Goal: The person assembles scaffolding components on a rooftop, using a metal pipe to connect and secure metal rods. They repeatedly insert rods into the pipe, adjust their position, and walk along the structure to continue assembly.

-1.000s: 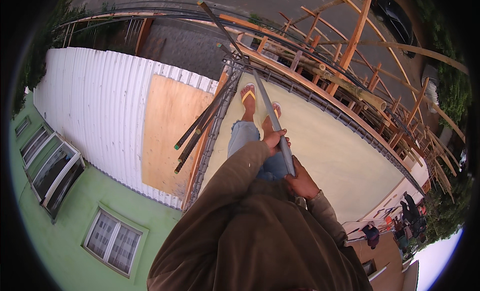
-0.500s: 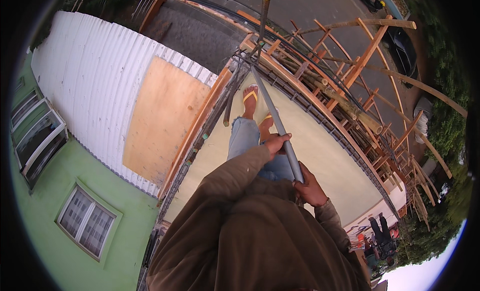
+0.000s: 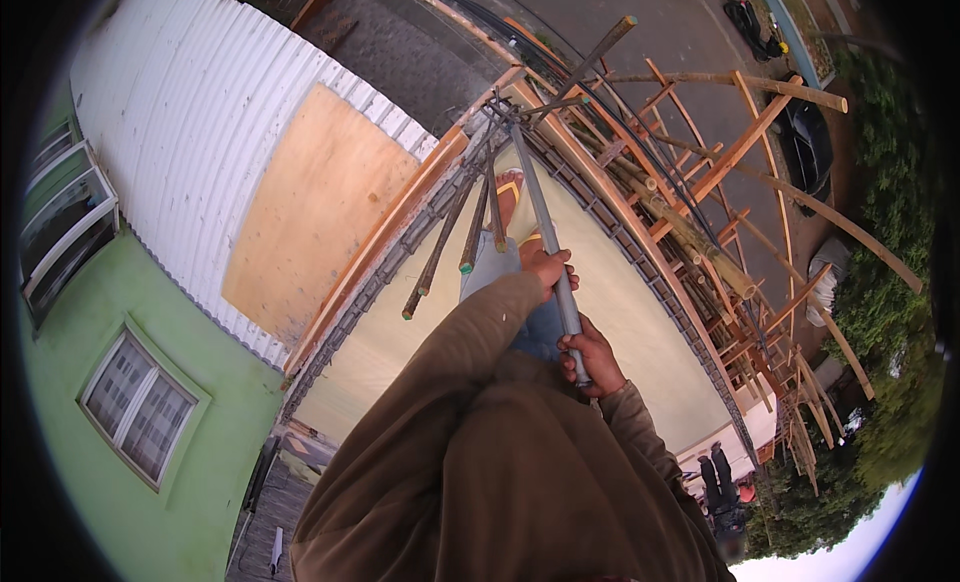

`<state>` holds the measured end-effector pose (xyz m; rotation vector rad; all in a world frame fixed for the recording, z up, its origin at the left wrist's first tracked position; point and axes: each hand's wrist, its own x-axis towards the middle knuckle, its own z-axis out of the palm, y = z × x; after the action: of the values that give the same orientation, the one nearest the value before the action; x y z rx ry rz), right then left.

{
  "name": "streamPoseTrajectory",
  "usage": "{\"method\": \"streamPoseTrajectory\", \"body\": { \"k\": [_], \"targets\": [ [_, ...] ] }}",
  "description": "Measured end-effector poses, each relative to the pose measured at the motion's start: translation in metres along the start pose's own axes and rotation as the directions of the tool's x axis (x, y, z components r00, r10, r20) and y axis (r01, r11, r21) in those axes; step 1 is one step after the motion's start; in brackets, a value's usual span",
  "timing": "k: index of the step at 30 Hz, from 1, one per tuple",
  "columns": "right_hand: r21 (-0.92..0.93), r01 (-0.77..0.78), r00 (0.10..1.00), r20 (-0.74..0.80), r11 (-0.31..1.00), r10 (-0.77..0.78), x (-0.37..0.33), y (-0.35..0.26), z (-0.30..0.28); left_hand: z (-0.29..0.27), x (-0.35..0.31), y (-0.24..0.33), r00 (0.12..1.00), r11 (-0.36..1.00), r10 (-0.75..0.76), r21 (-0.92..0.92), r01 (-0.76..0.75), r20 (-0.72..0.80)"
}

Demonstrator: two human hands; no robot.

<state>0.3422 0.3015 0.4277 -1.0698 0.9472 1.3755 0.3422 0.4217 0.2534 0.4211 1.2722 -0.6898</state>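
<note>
My left hand (image 3: 547,272) is wrapped round a long grey metal pipe (image 3: 548,222), midway along it. Closer to my body, my right hand (image 3: 597,359) grips the same pipe near its lower end. The pipe slants away from me, and its far end meets a cluster of steel bars (image 3: 497,112) at the corner. Several rebars (image 3: 479,227) from that cluster point back toward me, some with green tips. Another rebar (image 3: 598,57) sticks out to the far right. Whether a bar sits inside the pipe's far end I cannot tell.
Below me is a pale slab (image 3: 640,327) edged by rebar cages (image 3: 640,257). My feet in yellow flip-flops stand by the corner. Wooden scaffolding (image 3: 740,162) lies beyond the right edge, above a road. A white corrugated roof (image 3: 190,112) and green house (image 3: 220,332) are left; a person (image 3: 718,482) is at lower right.
My view has shifted, and the pipe now stands a little steeper, both hands still on it. More rebars show fanned out toward me. The far rebar now leans right.
</note>
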Motion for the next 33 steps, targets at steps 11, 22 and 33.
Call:
{"method": "streamPoseTrajectory", "body": {
  "k": [11, 22, 33],
  "targets": [
    [0.065, 0.030, 0.998, 0.050, 0.997, -0.033, -0.019, -0.007, 0.009, 0.001, -0.009, -0.003, 0.996, 0.973, 0.089, 0.211, -0.090, 0.012],
    [-0.312, 0.019, 0.995, -0.090, 0.950, -0.049, -0.102, 0.005, -0.041, -0.107, -0.019, 0.007, 0.850, -0.049, 0.466, 0.966, -0.253, 0.246],
    [-0.144, -0.010, 0.963, -0.268, 0.990, -0.029, -0.147, 0.086, -0.103, -0.245, -0.026, 0.046, 0.819, -0.034, 0.571, 0.995, 0.092, -0.056]
  ]
}}
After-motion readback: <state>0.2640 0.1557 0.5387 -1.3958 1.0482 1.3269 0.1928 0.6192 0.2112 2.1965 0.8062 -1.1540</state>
